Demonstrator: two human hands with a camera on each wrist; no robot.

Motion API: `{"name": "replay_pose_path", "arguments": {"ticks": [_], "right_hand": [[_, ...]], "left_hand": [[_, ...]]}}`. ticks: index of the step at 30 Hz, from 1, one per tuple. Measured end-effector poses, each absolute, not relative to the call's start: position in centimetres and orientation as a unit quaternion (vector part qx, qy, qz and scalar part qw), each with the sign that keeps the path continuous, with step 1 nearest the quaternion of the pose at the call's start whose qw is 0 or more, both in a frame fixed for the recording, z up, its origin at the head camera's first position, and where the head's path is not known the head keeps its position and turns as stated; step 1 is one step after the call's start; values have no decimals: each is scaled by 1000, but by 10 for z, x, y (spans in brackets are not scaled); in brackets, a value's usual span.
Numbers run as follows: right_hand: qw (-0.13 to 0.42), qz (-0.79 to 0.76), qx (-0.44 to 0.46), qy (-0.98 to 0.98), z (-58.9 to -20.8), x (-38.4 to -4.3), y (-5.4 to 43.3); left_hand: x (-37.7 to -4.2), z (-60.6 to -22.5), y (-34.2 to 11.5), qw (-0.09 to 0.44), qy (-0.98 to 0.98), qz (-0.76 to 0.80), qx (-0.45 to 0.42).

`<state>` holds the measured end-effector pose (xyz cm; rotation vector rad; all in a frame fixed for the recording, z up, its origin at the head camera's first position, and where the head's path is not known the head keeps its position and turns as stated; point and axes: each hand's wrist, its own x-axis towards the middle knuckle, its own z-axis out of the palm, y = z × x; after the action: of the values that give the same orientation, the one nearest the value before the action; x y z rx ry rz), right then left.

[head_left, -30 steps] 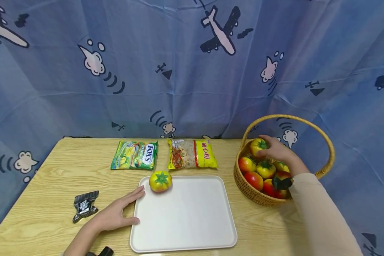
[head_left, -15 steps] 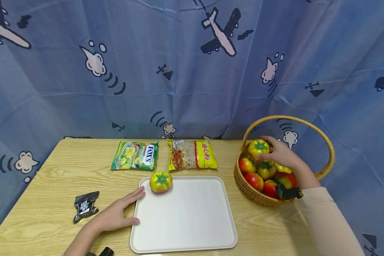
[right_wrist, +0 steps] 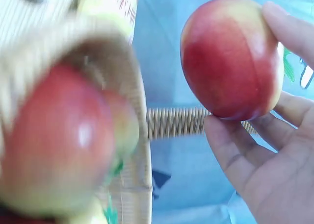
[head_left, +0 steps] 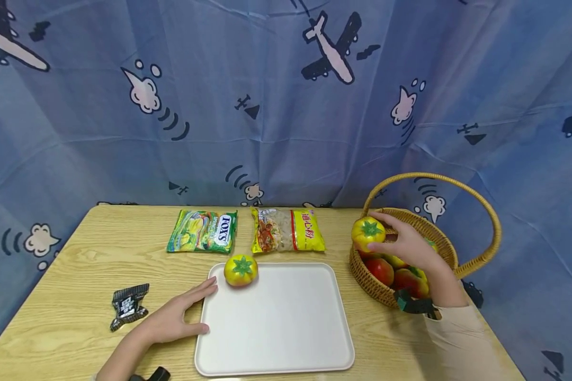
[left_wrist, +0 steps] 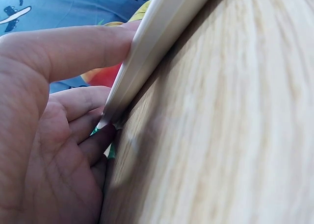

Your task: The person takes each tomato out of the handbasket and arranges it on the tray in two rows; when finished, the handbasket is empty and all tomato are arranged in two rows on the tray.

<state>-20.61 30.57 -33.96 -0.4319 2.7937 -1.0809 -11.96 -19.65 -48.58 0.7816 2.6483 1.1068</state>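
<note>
My right hand (head_left: 405,241) grips a round yellow-and-red fruit with a green star-shaped leafy top (head_left: 368,234), thumb and fingers around its sides. It is held over the left rim of a wicker basket (head_left: 374,286); in the right wrist view the fruit's red underside (right_wrist: 228,62) faces the camera, above the rim. Several similar fruits (head_left: 410,281) lie inside the basket, partly covered by the hand and wrist. My left hand (head_left: 171,318) rests with extended fingers and thumb against the left rim of a white tray (head_left: 276,323). Another such fruit (head_left: 240,270) sits in the tray's far left corner.
Behind the tray lie a green FOX'S candy bag (head_left: 202,232) and a yellow pasta bag (head_left: 288,230). A small black packet (head_left: 128,306) is on the wooden table left of my left hand. The basket's tall handle (head_left: 486,217) arches up at right. A blue curtain (head_left: 286,106) hangs behind.
My right hand has lifted the fruit from among the others in the basket and carried it left to the rim. The left hand and tray stay as they were.
</note>
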Motion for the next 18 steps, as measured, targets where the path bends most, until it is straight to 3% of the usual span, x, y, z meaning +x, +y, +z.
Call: {"name": "replay_pose_path", "arguments": {"ticks": [18], "right_hand": [[28, -516, -201, 832, -374, -191, 222]], "left_hand": [[-120, -486, -196, 77, 891, 363, 262]]}}
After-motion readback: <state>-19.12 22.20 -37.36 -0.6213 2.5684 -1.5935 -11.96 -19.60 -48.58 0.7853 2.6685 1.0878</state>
